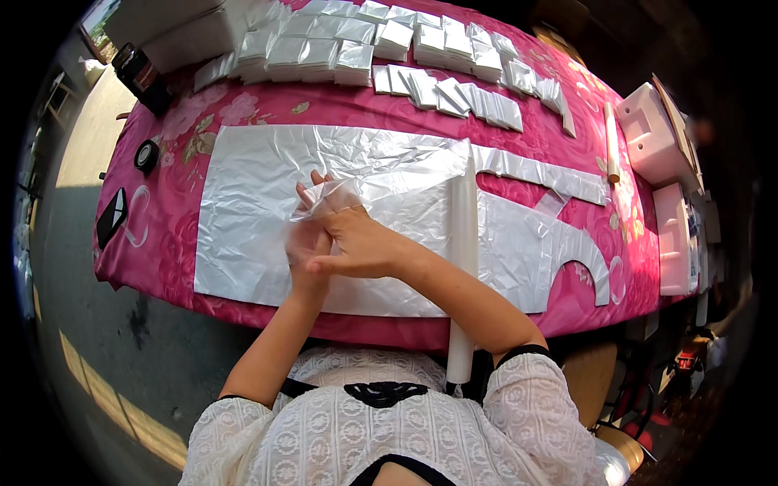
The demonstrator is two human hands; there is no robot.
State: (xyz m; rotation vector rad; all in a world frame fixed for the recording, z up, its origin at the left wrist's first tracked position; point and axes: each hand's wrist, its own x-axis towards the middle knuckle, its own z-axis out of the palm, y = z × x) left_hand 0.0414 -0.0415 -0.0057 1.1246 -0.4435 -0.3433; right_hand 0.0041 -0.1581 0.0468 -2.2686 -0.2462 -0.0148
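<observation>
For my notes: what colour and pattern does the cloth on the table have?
The tablecloth is bright pink with a floral print, seen best in the head view.

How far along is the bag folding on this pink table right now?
Many folded plastic packets already sit in rows at the table's far edge. Both hands, left hand and right hand, hold one thin clear bag above the flat plastic sheets, so that stack looks left to do.
</observation>
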